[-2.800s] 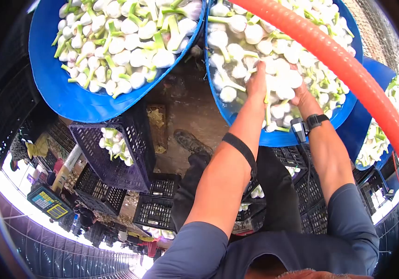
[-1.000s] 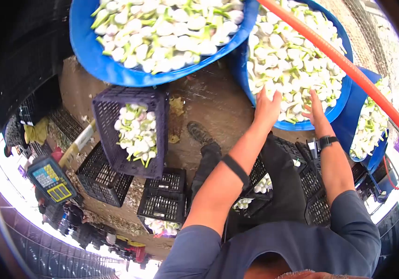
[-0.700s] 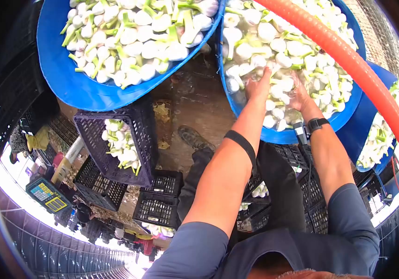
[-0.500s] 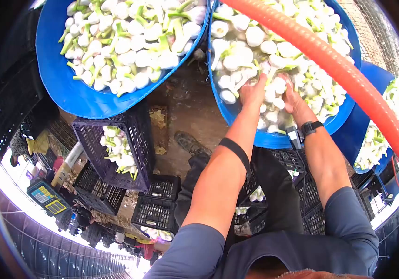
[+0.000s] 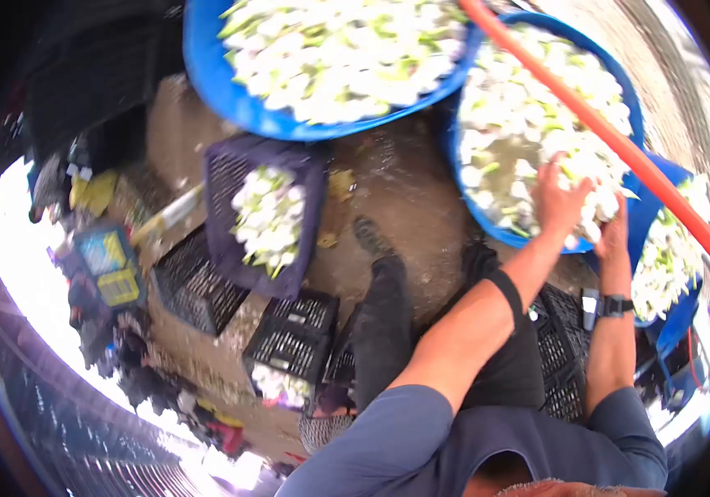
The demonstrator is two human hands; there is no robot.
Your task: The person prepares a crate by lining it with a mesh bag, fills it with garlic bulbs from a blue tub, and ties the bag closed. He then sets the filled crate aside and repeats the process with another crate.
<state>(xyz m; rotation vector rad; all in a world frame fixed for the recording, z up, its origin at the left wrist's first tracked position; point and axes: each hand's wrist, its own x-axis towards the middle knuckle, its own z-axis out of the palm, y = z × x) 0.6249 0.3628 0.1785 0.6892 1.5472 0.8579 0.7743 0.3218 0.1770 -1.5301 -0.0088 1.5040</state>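
Note:
Garlic bulbs [image 5: 529, 99] with green stems float in water in the right blue tub [image 5: 476, 209]. At the tub's near right side, my left hand [image 5: 560, 203] and my right hand [image 5: 613, 236] face each other. Between them is a cluster of white bulbs, pressed from both sides. The left fingers are bent and somewhat apart; the right fingers are partly hidden behind bulbs. Motion blurs the scene, so single bulbs at the fingertips are hard to separate. A dark watch [image 5: 616, 306] is on my right wrist.
A red-orange hose [image 5: 595, 124] crosses above the tub. Another blue tub [image 5: 206, 70] of garlic stands left, with a dark purple crate [image 5: 312, 215] of garlic below it. Black crates [image 5: 288, 331] and a keypad device [image 5: 109, 269] lie further left. More garlic [image 5: 665, 265] is at right.
My view has turned, shifting the tubs rightward. Both hands have moved from the submerged bulbs toward the tub's near right rim, with a cluster of garlic gathered between them.

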